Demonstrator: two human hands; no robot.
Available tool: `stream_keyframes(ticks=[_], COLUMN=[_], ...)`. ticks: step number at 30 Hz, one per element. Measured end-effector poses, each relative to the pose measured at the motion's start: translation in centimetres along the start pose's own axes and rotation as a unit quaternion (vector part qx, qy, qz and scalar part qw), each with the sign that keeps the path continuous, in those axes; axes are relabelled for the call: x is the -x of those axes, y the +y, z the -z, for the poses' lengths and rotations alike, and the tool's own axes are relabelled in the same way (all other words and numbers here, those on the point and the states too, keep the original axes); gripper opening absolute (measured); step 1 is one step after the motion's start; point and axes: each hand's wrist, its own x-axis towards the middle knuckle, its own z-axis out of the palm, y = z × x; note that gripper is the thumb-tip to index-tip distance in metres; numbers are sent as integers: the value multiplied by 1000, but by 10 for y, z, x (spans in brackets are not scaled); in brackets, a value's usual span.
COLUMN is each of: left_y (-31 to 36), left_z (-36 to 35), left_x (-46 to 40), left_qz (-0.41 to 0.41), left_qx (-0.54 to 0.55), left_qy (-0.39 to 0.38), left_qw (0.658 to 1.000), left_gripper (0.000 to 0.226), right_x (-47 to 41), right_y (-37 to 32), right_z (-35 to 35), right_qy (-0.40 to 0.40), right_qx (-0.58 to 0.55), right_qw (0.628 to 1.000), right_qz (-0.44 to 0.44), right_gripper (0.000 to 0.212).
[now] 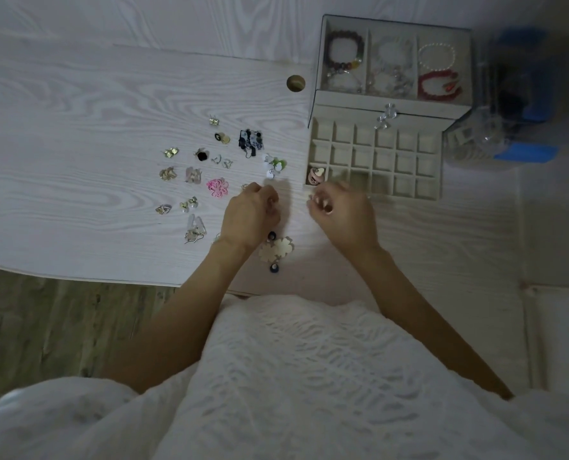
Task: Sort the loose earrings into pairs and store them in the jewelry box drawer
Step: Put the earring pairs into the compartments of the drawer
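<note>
Nearest, a white textured garment (pixel 303 376), two bare forearms reaching out from it over the table edge. Just past the edge, large cream flower-shaped earrings with dark blue beads (pixel 278 250), partly under the left wrist. Left hand (pixel 250 212) curled over the tabletop, fingers bent inward; whether anything is pinched there, impossible to tell. Right hand (pixel 341 210) curled too, blurred, at the front left corner of the drawer, something small and pale seemingly at the fingertips (pixel 310 198), not certain.

Further out, to the left, loose earrings already laid in twos on the pale wood-grain table (pixel 77 127): pink openwork flower pair (pixel 217 186), small gold pieces (pixel 171 152), black-and-white patterned drop pair (pixel 250 140), white-and-green cluster (pixel 274 165), and others. To the right, open beige velvet gridded drawer (pixel 374 161) of the jewelry box (pixel 392 74); only the front left compartment filled, with a pinkish pair (pixel 315 175). Judged so: sorting mostly done, storing barely begun, nearly every pair still to go in.

Beyond, bead bracelets under the box's clear lid, a round cable hole (pixel 295 84) in the tabletop, blurred clear and blue objects (pixel 515 104) at far right. Dim room, grey wood-look floor (pixel 44 327) at lower left.
</note>
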Motion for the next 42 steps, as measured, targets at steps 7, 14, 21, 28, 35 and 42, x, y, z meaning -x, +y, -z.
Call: stream_keyframes(ticks=[7,14,21,28,35,42], left_y=[-2,35,73,69,56,57], left_z=[2,9,-10,-21,-29,-29], left_x=[-2,-21,-53,-52,-44,-35], left_qz=[-12,-91,-126,-183,-250,-260], left_qx=[18,139,90,-10,-126,-190], left_qy=[-2,70,13,38,105,64], left_qw=[1000,984,988,982,954,945], left_gripper=[15,16,18,30,28,38], right_x=[-33,-37,-17,-10,-10,-11], right_y=[30,34,50,53,52,49], right_z=[16,7,9,5,6,5], right_qy=[22,18,34,56,48,-16], right_qx=[19,101,65,79,107,147], right_qw=[996,991,996,995,993,989], right_qz=[-81,-90,-50,-33,-13,-24], right_gripper=[16,33,18,20,25,24])
